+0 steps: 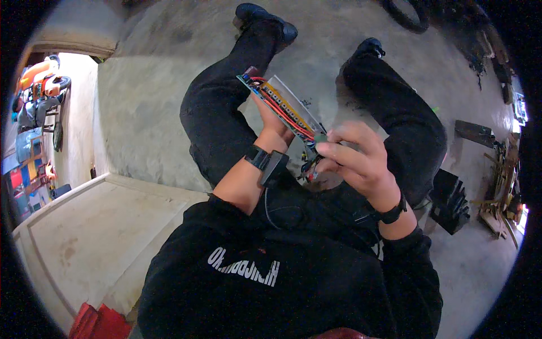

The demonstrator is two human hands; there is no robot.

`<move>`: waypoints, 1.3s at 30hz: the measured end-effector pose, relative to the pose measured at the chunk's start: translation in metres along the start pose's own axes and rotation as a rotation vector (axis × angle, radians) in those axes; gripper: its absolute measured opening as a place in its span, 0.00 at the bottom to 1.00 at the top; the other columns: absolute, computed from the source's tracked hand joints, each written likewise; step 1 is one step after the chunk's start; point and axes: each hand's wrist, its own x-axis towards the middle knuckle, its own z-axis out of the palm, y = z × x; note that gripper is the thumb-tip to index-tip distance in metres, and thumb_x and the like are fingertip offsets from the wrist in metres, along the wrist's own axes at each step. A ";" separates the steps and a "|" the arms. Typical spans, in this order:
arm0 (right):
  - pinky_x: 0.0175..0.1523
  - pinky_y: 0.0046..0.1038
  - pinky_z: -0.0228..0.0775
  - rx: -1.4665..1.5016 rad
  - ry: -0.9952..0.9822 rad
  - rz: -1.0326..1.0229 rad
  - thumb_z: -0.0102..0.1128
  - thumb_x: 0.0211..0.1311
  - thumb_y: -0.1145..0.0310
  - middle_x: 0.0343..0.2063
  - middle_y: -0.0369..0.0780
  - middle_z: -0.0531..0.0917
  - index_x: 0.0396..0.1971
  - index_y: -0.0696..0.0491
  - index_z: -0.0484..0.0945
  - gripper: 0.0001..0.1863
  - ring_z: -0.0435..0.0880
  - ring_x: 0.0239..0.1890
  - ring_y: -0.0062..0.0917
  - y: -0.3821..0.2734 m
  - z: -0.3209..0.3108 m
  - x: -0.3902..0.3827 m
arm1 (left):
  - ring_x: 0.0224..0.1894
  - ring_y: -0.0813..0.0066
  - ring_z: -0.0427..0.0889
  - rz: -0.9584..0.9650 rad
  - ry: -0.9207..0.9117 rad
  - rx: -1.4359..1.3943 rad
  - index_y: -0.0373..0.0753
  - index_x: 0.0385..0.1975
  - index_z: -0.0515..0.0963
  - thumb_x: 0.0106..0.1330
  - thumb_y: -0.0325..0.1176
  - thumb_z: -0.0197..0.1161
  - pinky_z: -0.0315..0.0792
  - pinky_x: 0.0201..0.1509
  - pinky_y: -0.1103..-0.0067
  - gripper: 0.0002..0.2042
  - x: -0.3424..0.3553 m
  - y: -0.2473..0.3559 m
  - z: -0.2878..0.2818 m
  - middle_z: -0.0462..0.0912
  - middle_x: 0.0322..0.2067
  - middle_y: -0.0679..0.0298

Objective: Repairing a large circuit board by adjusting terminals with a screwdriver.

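Note:
A long circuit board (280, 108) with red wires, a yellow-edged strip of small parts and a pale plate along one side is held tilted above my lap. My left hand (270, 120) grips it from underneath, with most of its fingers hidden behind the board. My right hand (353, 155) is at the board's lower right end, fingertips closed around a small green part (319, 138). Loose dark wires and small connectors (309, 166) hang beneath that end, partly behind my fingers.
My legs lie bent on the concrete floor (135, 118). A pale panel (90, 231) is at lower left, with red material (97, 321) below it. A tire (405, 14), dark sheets (449, 200) and wood scraps (497, 217) lie around the right. A motorbike (42, 85) shows through the left doorway.

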 end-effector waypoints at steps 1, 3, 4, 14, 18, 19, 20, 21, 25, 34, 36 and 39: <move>0.48 0.34 0.76 -0.046 -0.002 0.031 0.66 0.46 0.75 0.43 0.40 0.81 0.52 0.47 0.78 0.27 0.82 0.45 0.36 -0.005 0.000 0.005 | 0.47 0.62 0.74 -0.019 -0.002 -0.015 0.48 0.51 0.71 0.60 0.76 0.34 0.70 0.52 0.63 0.38 0.000 0.000 0.000 0.74 0.46 0.65; 0.46 0.33 0.75 0.042 0.147 0.150 0.67 0.46 0.75 0.41 0.38 0.81 0.47 0.46 0.81 0.23 0.82 0.42 0.35 -0.015 0.007 0.013 | 0.47 0.62 0.74 -0.026 0.004 -0.015 0.48 0.52 0.71 0.60 0.75 0.34 0.70 0.52 0.63 0.38 0.001 -0.001 -0.003 0.74 0.47 0.64; 0.46 0.33 0.75 0.061 0.164 0.138 0.67 0.46 0.75 0.41 0.38 0.81 0.47 0.46 0.81 0.23 0.81 0.42 0.35 -0.013 0.007 0.012 | 0.48 0.62 0.74 -0.019 0.007 -0.001 0.48 0.52 0.71 0.60 0.75 0.34 0.70 0.52 0.63 0.39 0.005 -0.004 -0.008 0.74 0.48 0.64; 0.54 0.34 0.72 0.054 0.136 0.228 0.63 0.50 0.79 0.47 0.42 0.78 0.52 0.48 0.79 0.25 0.79 0.49 0.37 -0.019 0.015 0.013 | 0.44 0.62 0.75 -0.048 0.045 0.018 0.48 0.52 0.72 0.61 0.74 0.31 0.73 0.47 0.62 0.39 -0.011 0.006 0.001 0.75 0.44 0.62; 0.57 0.36 0.70 0.057 -0.037 -0.049 0.63 0.52 0.78 0.52 0.45 0.76 0.59 0.54 0.70 0.30 0.77 0.52 0.42 0.001 0.004 -0.006 | 0.40 0.62 0.76 -0.047 0.037 0.004 0.47 0.44 0.73 0.62 0.74 0.30 0.73 0.44 0.62 0.37 -0.005 -0.001 -0.001 0.76 0.36 0.63; 0.57 0.36 0.70 0.017 -0.027 -0.001 0.62 0.53 0.79 0.51 0.46 0.77 0.59 0.55 0.70 0.29 0.77 0.52 0.42 -0.001 0.005 -0.005 | 0.41 0.62 0.76 -0.047 -0.003 0.010 0.47 0.44 0.73 0.62 0.74 0.30 0.73 0.45 0.62 0.37 -0.002 0.000 -0.003 0.76 0.36 0.63; 0.56 0.36 0.70 0.012 0.030 0.068 0.62 0.53 0.79 0.50 0.46 0.77 0.57 0.54 0.71 0.28 0.78 0.51 0.41 -0.006 0.009 -0.001 | 0.41 0.62 0.76 -0.050 -0.042 0.015 0.47 0.45 0.73 0.62 0.73 0.30 0.73 0.45 0.62 0.37 0.003 -0.001 -0.009 0.76 0.37 0.63; 0.55 0.35 0.71 0.011 0.085 0.139 0.63 0.52 0.79 0.49 0.45 0.78 0.56 0.53 0.73 0.27 0.78 0.50 0.40 -0.011 0.014 0.003 | 0.42 0.63 0.76 -0.051 -0.081 0.020 0.47 0.45 0.73 0.62 0.73 0.30 0.73 0.45 0.62 0.37 0.005 0.000 -0.010 0.76 0.37 0.63; 0.50 0.32 0.74 0.083 0.159 0.220 0.68 0.47 0.77 0.45 0.42 0.79 0.51 0.48 0.79 0.26 0.80 0.47 0.36 -0.018 0.017 0.013 | 0.44 0.61 0.75 -0.087 -0.038 0.005 0.46 0.47 0.73 0.63 0.73 0.29 0.72 0.48 0.61 0.37 0.000 0.002 -0.014 0.76 0.39 0.62; 0.61 0.38 0.66 0.102 0.237 0.287 0.61 0.55 0.76 0.56 0.48 0.72 0.62 0.56 0.66 0.31 0.72 0.58 0.44 -0.013 0.015 0.019 | 0.51 0.57 0.73 -0.090 0.028 0.065 0.46 0.56 0.71 0.62 0.74 0.27 0.69 0.54 0.58 0.41 -0.011 0.002 0.001 0.75 0.49 0.58; 0.60 0.38 0.66 0.050 0.097 0.200 0.60 0.56 0.76 0.57 0.47 0.72 0.63 0.54 0.65 0.32 0.72 0.58 0.43 -0.017 0.012 0.013 | 0.52 0.56 0.73 -0.025 -0.019 0.072 0.46 0.57 0.70 0.62 0.75 0.27 0.69 0.55 0.58 0.42 -0.006 0.000 -0.008 0.74 0.51 0.57; 0.60 0.38 0.68 0.003 -0.075 -0.008 0.60 0.54 0.78 0.60 0.47 0.70 0.64 0.51 0.65 0.34 0.73 0.58 0.43 -0.001 0.006 -0.001 | 0.52 0.56 0.73 -0.081 -0.007 0.058 0.46 0.59 0.69 0.61 0.75 0.26 0.68 0.56 0.59 0.43 -0.003 -0.002 -0.008 0.74 0.51 0.57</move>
